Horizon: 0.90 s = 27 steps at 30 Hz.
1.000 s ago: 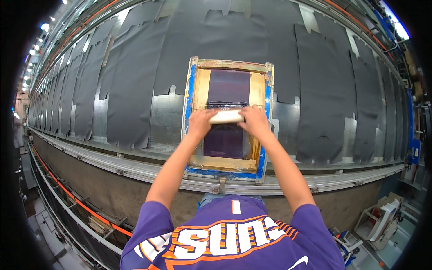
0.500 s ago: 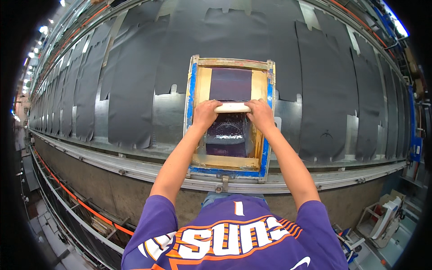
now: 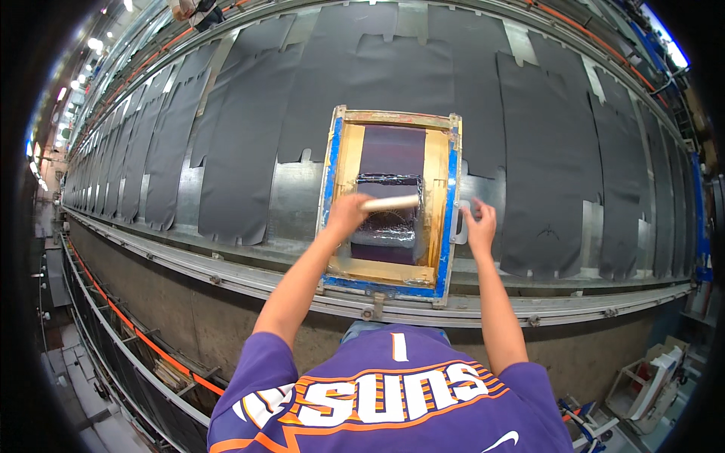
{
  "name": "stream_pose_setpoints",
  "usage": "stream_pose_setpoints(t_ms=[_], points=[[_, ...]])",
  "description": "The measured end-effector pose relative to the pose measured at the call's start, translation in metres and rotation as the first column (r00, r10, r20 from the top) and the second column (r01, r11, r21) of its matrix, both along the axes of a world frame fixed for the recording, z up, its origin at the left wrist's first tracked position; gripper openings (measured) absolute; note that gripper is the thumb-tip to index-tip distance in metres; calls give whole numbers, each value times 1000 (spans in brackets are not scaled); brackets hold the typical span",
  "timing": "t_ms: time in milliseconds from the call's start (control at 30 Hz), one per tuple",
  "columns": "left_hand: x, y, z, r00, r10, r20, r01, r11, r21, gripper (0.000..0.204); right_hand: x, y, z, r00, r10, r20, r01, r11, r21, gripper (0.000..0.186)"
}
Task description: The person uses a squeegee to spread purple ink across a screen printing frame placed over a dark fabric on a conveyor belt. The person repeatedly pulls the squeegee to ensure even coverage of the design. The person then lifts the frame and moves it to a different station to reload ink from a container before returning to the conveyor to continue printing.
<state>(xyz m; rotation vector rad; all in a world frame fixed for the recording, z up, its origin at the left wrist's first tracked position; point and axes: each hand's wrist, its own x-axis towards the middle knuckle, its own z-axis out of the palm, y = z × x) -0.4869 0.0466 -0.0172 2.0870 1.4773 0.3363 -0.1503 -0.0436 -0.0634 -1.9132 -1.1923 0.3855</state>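
Observation:
A screen-printing frame (image 3: 393, 118) with blue-taped sides lies on the dark-covered table. Its dark mesh has a wet, glossy patch (image 3: 377, 240) toward the near end. My left hand (image 3: 347, 214) grips the left end of a squeegee (image 3: 391, 203), whose pale bar slants slightly up to the right over the mesh. The squeegee's lower part is hard to make out. Just outside the frame's right side is my right hand (image 3: 480, 224), off the squeegee, thumb and fingers apart, beside a light metal handle (image 3: 461, 223).
Dark fabric pieces (image 3: 540, 174) cover the long table in rows, with metal strips showing between them. A metal rail (image 3: 226, 273) runs along the near edge. A cart-like stand (image 3: 651, 381) is at the lower right. Part of another person (image 3: 198, 11) appears across the table.
My right hand has let go of the squeegee and moved right, past the frame's side. The squeegee has come a little nearer and tilted, with my left hand still on it.

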Motion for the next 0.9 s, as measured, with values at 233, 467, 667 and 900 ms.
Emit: stream_pose_setpoints(t_ms=[233,467,667,900], points=[[-1,1,-30,996,-84,42,74,978,197,55,-9,23,-41,965,-10,-261,-36,984,-172,28],[-53,-151,-33,963,-265,-44,267,931,249,69,-20,36,-23,989,-83,-124,80,996,-29,30],[-150,-142,2,968,-226,105,205,962,182,67,-115,60,3,997,-54,-62,59,995,80,29],[-363,-79,17,975,-219,41,211,966,146,57,-367,93,41,982,-60,-177,66,998,23,29]])
